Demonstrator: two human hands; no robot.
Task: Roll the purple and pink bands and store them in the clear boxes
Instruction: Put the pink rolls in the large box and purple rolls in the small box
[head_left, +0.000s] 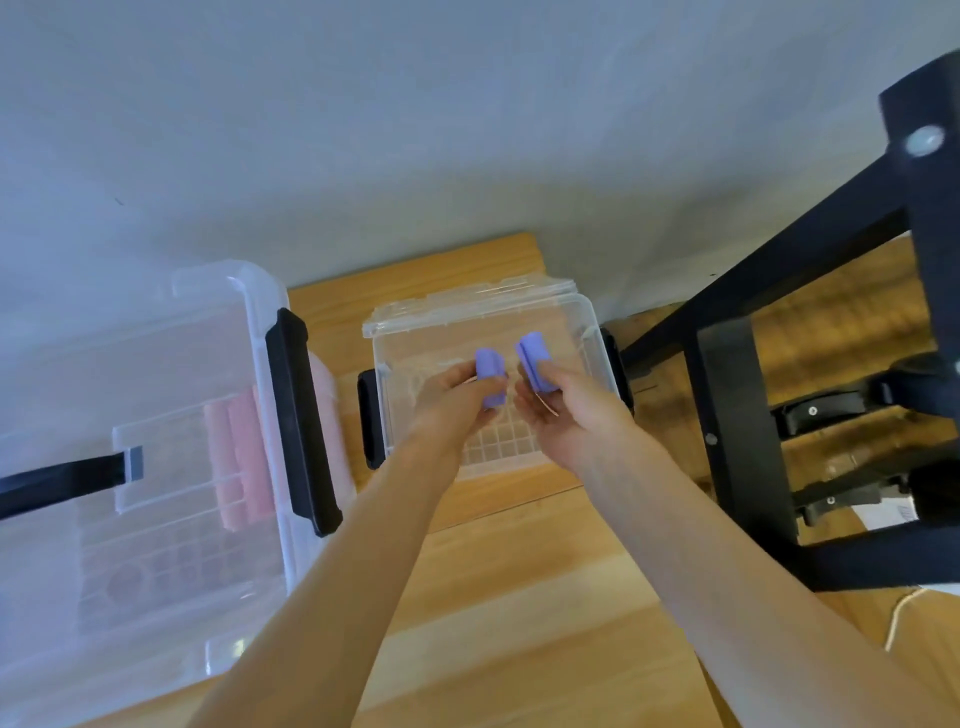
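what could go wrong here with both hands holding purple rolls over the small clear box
The left hand and right hand each hold a purple roll only by the fingers, so a roll might loosen and unroll when released.

Both hands hang above the small clear box, so the rolls could knock together or bounce off its rim.

The box sits near the table's far edge, so a push might shift it.

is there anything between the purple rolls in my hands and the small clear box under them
Nothing visible. Both purple rolls are held over the small clear box, which is open on top, its lid propped behind.
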